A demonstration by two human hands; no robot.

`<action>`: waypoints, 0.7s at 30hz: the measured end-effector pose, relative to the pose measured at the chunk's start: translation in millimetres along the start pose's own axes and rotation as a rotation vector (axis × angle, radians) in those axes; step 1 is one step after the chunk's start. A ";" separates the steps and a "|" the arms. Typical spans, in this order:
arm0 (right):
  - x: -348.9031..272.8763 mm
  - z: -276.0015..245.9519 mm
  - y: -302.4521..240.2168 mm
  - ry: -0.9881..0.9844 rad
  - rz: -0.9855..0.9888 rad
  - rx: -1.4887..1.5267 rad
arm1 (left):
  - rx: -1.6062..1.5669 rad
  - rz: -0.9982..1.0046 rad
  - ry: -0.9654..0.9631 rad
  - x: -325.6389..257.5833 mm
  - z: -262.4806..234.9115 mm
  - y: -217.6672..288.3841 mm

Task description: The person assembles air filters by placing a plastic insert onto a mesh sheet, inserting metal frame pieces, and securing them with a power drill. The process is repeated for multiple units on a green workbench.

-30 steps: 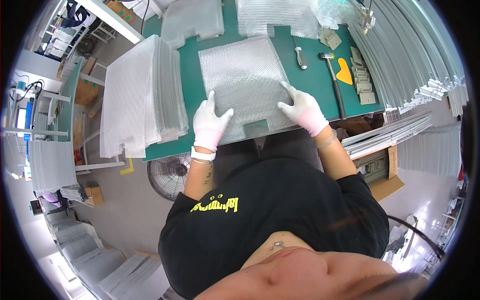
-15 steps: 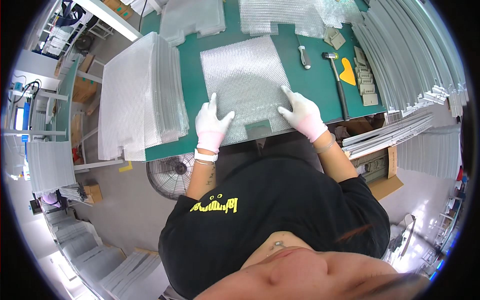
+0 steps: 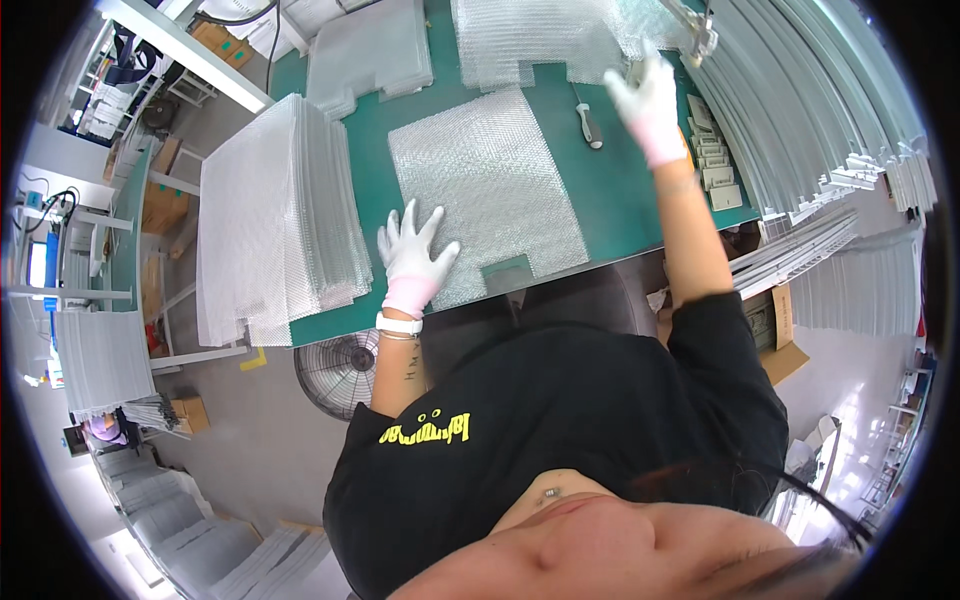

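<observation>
A clear plastic sheet (image 3: 490, 165) with a fine bubble-like texture lies on the green tabletop (image 3: 610, 215) before me, a notch cut in its near edge. My left hand (image 3: 412, 255), in a white and pink glove, rests at the sheet's lower left edge, fingers spread. My gloved right hand (image 3: 650, 115) reaches over the back right of the table, fingers apart; I see nothing held in it. It is above small grey plates, partly hidden by the fingers. Left of it lies a screwdriver (image 3: 589, 125). Hand and forearm hide the hammer's earlier place and most of an orange-yellow piece (image 3: 685, 146).
A tall stack of similar sheets (image 3: 270, 220) stands left; further stacks (image 3: 370, 60) (image 3: 530, 35) lie behind. Small grey plates (image 3: 715, 165) line the right edge beside long pale strips (image 3: 810, 110). A blurred metallic object (image 3: 697, 35) hangs at upper right. A fan (image 3: 350, 365) stands below.
My right hand has left the sheet's right edge and swung up and right. My left hand has spread its fingers and stayed near the sheet's left edge. The blurred metallic object has appeared.
</observation>
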State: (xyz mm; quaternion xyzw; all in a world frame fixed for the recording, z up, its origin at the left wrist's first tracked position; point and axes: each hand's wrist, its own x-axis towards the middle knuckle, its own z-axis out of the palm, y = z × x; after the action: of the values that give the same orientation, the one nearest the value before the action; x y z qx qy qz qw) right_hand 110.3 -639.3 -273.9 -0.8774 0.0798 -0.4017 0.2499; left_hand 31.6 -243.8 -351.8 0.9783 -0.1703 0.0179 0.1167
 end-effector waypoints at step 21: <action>183.4 74.9 70.9 -0.300 0.297 1.202 | 0.033 0.030 0.057 -8.6 4.6 0.5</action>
State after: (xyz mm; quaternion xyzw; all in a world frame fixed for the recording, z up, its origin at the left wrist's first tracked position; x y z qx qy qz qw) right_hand 292.3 -734.9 -228.9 -0.6103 -0.0744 -0.2101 0.7602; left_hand 23.3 -242.5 -356.8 0.9766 -0.1811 0.0502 0.1050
